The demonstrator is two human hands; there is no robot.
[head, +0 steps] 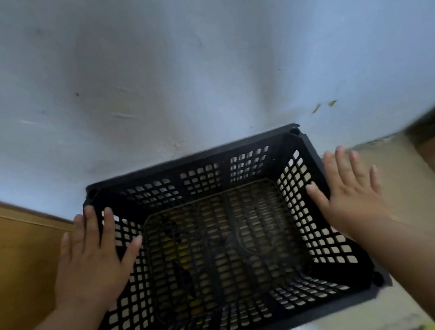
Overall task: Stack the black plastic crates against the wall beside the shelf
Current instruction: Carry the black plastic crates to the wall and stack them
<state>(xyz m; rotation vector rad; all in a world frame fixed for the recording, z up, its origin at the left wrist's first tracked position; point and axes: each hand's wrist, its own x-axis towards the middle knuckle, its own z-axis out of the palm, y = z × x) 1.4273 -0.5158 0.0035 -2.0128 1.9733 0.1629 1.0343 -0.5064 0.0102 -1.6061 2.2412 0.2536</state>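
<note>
a black crate is seen set against the wall; the left hand and right hand are held flat over its side rims, fingers spread apart.

Black plastic crate, open top upward.
Perforated lattice walls and floor; far long side against the white wall; something yellow shows through the floor grid.

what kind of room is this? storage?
Probably a storage corner or back room, though little shows. A black slatted crate stands against a scuffed, bare white wall, with a wooden panel on its left and plain floor on its right.
</note>
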